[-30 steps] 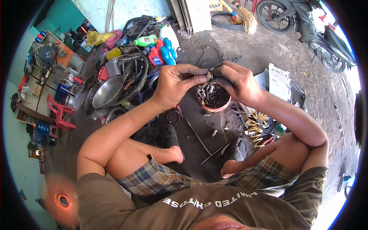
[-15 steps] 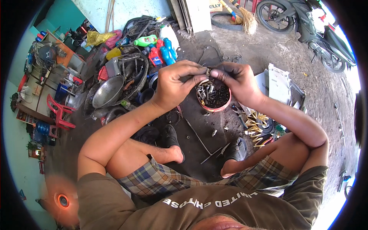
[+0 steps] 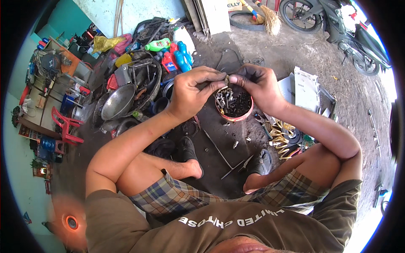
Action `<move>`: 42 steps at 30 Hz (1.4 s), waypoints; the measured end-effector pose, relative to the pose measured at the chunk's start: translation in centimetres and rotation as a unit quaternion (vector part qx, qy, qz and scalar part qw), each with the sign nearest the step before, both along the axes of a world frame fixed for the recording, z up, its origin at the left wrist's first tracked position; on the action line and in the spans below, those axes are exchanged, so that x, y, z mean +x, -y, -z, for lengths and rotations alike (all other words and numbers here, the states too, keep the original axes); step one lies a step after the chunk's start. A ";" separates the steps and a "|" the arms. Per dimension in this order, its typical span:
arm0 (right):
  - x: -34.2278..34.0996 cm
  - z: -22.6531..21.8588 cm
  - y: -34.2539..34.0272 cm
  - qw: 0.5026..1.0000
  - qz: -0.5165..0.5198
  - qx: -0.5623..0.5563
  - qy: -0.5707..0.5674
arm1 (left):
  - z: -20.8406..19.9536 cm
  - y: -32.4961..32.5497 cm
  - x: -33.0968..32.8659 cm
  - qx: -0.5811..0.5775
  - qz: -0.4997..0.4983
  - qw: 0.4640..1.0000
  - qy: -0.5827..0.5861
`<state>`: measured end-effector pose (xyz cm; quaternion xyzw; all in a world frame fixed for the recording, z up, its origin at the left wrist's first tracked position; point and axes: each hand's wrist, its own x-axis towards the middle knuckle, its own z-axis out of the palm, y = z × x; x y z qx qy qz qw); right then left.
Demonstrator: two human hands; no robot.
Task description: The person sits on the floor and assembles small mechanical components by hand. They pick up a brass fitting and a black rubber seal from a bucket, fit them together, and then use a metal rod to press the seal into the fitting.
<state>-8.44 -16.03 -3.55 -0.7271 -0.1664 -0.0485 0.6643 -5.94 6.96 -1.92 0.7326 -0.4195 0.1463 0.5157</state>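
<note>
The blackened bare left hand (image 3: 188, 91) pinches a small, dull, brownish part (image 3: 228, 79) above the round, red-rimmed tub (image 3: 236, 119); slick fingers could drop it among the loose grey metal pieces (image 3: 230, 102). The bare right hand (image 3: 262, 87) pinches its other side; uneven pulling might flick it away.

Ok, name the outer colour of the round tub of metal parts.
The round tub is pinkish red; see the head view.

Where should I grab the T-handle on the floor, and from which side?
Probably mid-shaft, pinched from above: the T-handle lies flat, its shaft long, thin and uncovered, while the crossbar's right end sits close to another tool.
</note>
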 end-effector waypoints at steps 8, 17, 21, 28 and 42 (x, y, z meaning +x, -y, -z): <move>0.1 -0.3 0.1 0.998 -0.040 -0.019 -0.042 | -0.4 -0.4 0.6 0.041 -0.010 0.995 0.096; 0.4 0.1 -0.6 0.992 -0.035 -0.115 0.046 | -0.1 -0.3 0.2 0.031 -0.022 0.998 0.050; 0.9 0.9 -0.8 0.985 -0.065 0.026 -0.161 | -0.3 0.0 -0.1 0.011 -0.030 0.981 -0.194; 1.5 1.5 -0.5 0.994 -0.076 -0.008 -0.083 | -1.4 -0.1 -0.1 -0.080 0.019 0.899 -0.431; 1.0 -0.6 1.3 0.851 0.011 -0.304 0.428 | -2.4 -0.5 -0.9 -0.062 0.039 0.876 -0.476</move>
